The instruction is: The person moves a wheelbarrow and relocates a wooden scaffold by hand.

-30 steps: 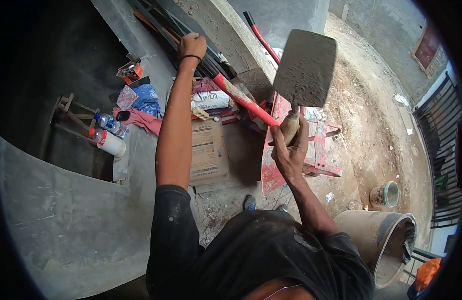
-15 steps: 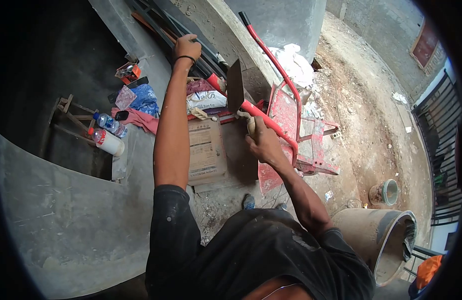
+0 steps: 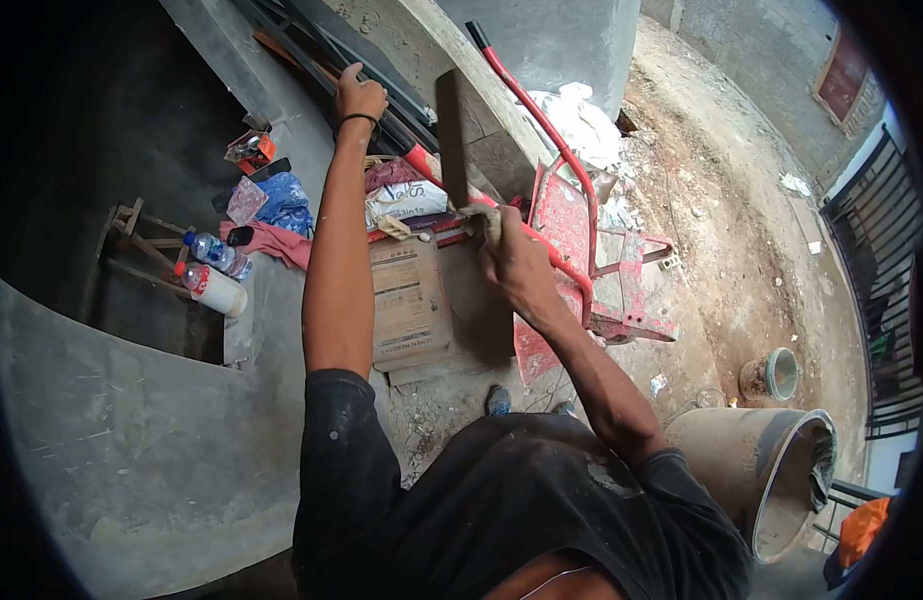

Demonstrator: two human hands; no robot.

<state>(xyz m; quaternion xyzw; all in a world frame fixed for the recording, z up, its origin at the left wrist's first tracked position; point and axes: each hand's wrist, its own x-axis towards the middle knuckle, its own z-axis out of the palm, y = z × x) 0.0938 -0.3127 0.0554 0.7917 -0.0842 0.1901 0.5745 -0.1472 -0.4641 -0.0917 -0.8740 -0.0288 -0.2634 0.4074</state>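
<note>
My right hand (image 3: 516,262) grips the handle of a plastering trowel (image 3: 450,135), its flat blade raised nearly edge-on to me. Below and behind the trowel lies a red wheelbarrow handle (image 3: 551,252). My left arm is stretched forward. At its end my left hand (image 3: 361,98) has curled fingers and the thumb apart, over dark metal bars (image 3: 311,45). What lies under its fingers is hidden. A black band (image 3: 359,120) circles the left wrist. Between my arms sits a printed brown cement bag (image 3: 406,300).
The tipped red wheelbarrow (image 3: 561,210) stands ahead on the right. Bottles (image 3: 218,290), a blue cloth (image 3: 284,203) and a pink cloth (image 3: 271,243) rest on the ledge at left. A large drum (image 3: 721,445) and a bucket (image 3: 769,376) stand at right, by rubble ground.
The trowel blade has turned to a narrower view and shifted slightly left and up with my right hand. My left thumb now points up more. The whole view has shifted a little.
</note>
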